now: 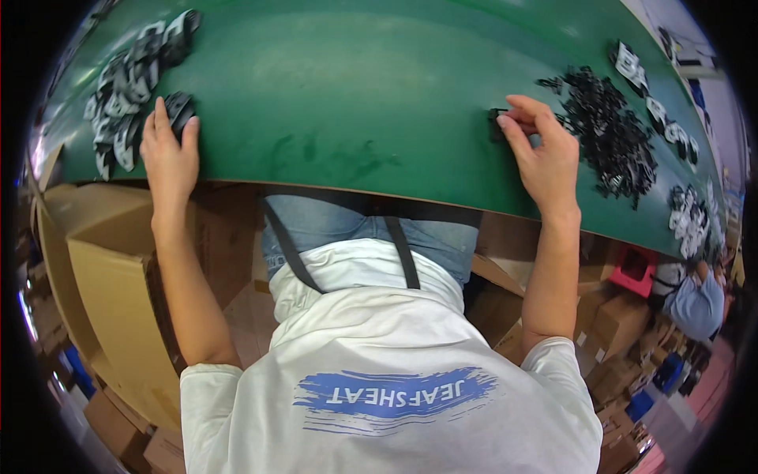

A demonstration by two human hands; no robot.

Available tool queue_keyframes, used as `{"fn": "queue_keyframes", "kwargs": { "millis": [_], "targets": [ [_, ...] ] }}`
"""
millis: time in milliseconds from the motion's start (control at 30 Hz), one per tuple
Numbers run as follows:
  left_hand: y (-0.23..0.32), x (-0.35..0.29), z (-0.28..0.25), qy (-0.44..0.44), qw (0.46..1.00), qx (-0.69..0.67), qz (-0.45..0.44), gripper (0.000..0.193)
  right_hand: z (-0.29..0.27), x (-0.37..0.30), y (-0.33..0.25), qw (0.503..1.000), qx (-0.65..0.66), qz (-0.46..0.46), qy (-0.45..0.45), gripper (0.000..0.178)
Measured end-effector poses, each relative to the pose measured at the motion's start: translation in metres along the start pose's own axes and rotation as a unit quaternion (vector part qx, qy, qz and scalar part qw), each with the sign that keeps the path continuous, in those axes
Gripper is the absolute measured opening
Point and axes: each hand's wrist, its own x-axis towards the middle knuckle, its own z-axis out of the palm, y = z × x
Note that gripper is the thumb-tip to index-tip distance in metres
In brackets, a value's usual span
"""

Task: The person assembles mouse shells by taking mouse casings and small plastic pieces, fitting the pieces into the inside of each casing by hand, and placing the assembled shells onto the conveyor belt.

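At the left of the green table, my left hand (pixel 170 162) has its thumb and fingers on either side of a dark curved plastic part (pixel 181 109). The hand partly covers that part, and its exact kind does not show. Beside it lies a pile of similar black, grey and white curved parts (pixel 126 83). On the right, my right hand (pixel 546 150) pinches a small black plastic piece (pixel 497 125) just over the tabletop; its fingertips hide some of it. Right of this hand spreads a heap of small black plastic pieces (pixel 608 130).
The green table (pixel 339 95) runs across in front of me. More black and white parts (pixel 632 67) lie along its right side, with a whitish cluster (pixel 688 217) at the right edge. Below stand a cardboard box (pixel 118 292) and a red bin (pixel 634 268). Another person (pixel 695 304) is at far right.
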Motion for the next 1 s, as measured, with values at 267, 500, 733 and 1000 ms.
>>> {"fn": "queue_keyframes", "kwargs": {
  "millis": [267, 500, 733, 1000],
  "targets": [
    [0.17, -0.028, -0.038, -0.195, 0.656, -0.711, -0.163, 0.057, -0.014, -0.04, -0.046, 0.938, 0.313, 0.148, 0.02, 0.035],
    [0.253, -0.058, -0.056, -0.343, 0.127, -0.916, -0.165, 0.067, 0.033, -0.026, -0.117, 0.949, 0.313, 0.011, 0.038, 0.035],
    [0.259, -0.061, -0.08, -0.369, 0.326, -0.855, -0.164, 0.063, 0.05, -0.023, -0.105, 0.984, 0.079, -0.137, 0.085, 0.033],
    [0.26, -0.076, -0.07, -0.348, 0.406, -0.838, -0.112, 0.066, 0.041, -0.024, -0.112, 0.993, 0.069, -0.094, 0.02, 0.028]
  ]
}}
